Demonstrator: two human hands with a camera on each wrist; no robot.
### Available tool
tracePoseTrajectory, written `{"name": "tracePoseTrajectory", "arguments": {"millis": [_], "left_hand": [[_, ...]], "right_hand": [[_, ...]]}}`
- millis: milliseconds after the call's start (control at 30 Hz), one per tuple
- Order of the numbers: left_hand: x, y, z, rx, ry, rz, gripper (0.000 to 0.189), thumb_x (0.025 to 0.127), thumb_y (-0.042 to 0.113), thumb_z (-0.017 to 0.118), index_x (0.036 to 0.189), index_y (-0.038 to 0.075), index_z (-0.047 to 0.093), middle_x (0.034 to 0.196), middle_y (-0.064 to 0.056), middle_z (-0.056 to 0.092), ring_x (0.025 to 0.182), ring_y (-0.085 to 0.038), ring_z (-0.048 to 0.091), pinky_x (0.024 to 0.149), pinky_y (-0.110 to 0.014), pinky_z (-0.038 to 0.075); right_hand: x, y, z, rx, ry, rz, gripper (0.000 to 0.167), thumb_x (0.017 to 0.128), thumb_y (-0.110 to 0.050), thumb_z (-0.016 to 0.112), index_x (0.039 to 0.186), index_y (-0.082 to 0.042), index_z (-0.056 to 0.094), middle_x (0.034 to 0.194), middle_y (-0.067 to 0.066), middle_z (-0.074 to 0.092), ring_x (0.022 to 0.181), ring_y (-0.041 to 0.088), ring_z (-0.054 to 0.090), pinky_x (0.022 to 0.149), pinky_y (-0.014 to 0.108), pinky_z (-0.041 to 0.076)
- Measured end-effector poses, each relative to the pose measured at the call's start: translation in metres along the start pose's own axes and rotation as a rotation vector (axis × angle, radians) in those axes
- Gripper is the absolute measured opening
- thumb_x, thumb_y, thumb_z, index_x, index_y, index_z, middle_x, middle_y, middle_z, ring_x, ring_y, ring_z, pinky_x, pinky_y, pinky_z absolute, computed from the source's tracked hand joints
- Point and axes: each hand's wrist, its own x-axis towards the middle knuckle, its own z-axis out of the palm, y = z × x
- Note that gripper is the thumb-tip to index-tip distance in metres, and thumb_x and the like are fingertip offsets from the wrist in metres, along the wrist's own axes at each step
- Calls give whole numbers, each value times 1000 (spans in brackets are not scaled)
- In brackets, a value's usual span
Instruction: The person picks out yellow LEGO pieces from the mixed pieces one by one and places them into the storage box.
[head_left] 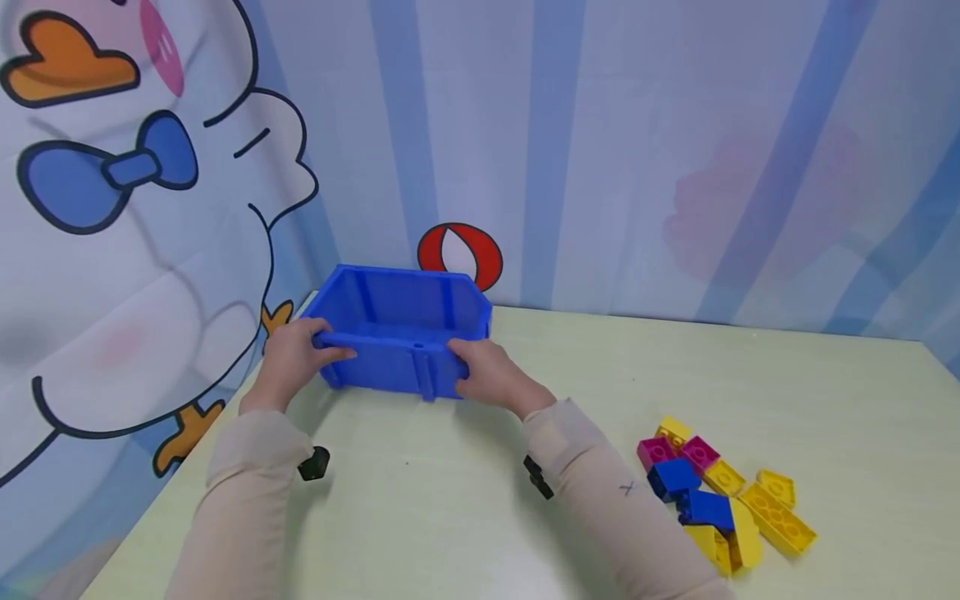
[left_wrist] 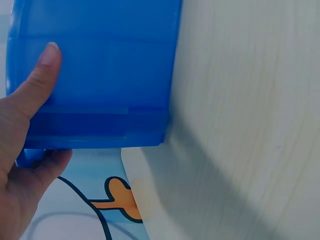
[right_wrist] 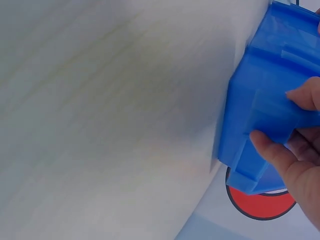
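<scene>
A blue plastic bin (head_left: 390, 367) is at the back left of the table, close to the wall. My left hand (head_left: 292, 358) grips its near left corner, and in the left wrist view the thumb (left_wrist: 42, 75) lies along the bin's outer wall. At the near right corner, my right hand (head_left: 491, 375) holds the bin, with the thumb against the front wall. Fingers (right_wrist: 280, 155) of that hand press on the bin's outer side in the right wrist view. Whether the bin's underside fully touches the table is hard to tell.
Yellow, blue and magenta toy building blocks (head_left: 705, 506) lie in a loose pile at the right front of the pale table (head_left: 600, 375). A printed cloth backdrop (head_left: 622, 150) rises behind the table and along its left edge.
</scene>
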Motion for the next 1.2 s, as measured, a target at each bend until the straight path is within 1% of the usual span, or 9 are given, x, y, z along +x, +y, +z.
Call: {"name": "tracePoseTrajectory", "arguments": {"millis": [167, 233, 367, 500, 733, 867, 967, 1067, 1200], "left_hand": [[0, 5, 0, -5, -57, -16, 31, 77, 26, 76, 75, 5, 54, 65, -4, 49, 62, -20, 47, 54, -28, 36], [-1, 8, 0, -4, -74, -13, 33, 77, 27, 76, 73, 6, 51, 62, -2, 45, 60, -19, 45, 54, -28, 35], [-4, 12, 1, -14, -106, -6, 37, 78, 27, 76, 71, 7, 46, 59, 0, 37, 57, -18, 43, 53, -28, 34], [-8, 17, 2, -44, -127, -9, 37, 78, 25, 75, 71, 7, 43, 59, 0, 36, 57, -18, 43, 52, -28, 35], [-14, 24, 6, -37, -108, 45, 40, 77, 23, 76, 67, 9, 40, 57, 1, 33, 55, -16, 42, 51, -27, 34], [-16, 28, 9, -30, -97, 77, 42, 77, 23, 77, 66, 10, 39, 57, 2, 32, 54, -15, 41, 51, -26, 33], [-19, 31, 11, -36, -96, 72, 41, 77, 23, 77, 67, 9, 39, 57, 2, 31, 54, -15, 40, 51, -26, 33], [-24, 34, 12, -33, -93, 65, 40, 76, 23, 77, 68, 9, 40, 57, 2, 31, 54, -15, 41, 52, -27, 34], [-27, 39, 13, -31, -75, 81, 38, 75, 21, 77, 68, 9, 42, 56, 1, 32, 53, -15, 42, 51, -26, 35]], "right_hand": [[1, -1, -5, -71, -72, 3, 20, 77, 2, 65, 82, -8, 49, 73, 4, 53, 71, 19, 51, 65, 27, 42], [0, -2, -8, -90, -97, 17, 19, 76, 2, 66, 82, -8, 51, 75, 3, 56, 72, 17, 52, 67, 27, 44], [-2, -4, -12, -120, -145, 43, 18, 76, 1, 68, 84, -8, 55, 79, 3, 61, 73, 16, 53, 69, 28, 47], [-7, -6, -16, -118, -183, 54, 17, 75, 2, 68, 84, -7, 56, 78, 3, 61, 72, 15, 52, 67, 28, 46], [-19, -4, -20, -45, -200, 89, 20, 76, 3, 67, 92, -7, 60, 86, 2, 64, 76, 17, 56, 75, 31, 50], [-27, -3, -22, -26, -193, 101, 19, 76, 3, 67, 89, -8, 60, 84, 1, 64, 75, 17, 56, 74, 31, 50], [-32, -2, -22, -17, -188, 96, 16, 75, 4, 67, 85, -6, 59, 80, 2, 63, 72, 17, 55, 70, 31, 49], [-37, -2, -23, -14, -186, 83, 15, 75, 4, 67, 85, -6, 60, 81, 2, 64, 73, 17, 56, 72, 31, 50], [-44, -1, -26, -16, -174, 50, 16, 73, 4, 67, 82, -7, 59, 82, 1, 64, 72, 15, 55, 72, 31, 51]]}}
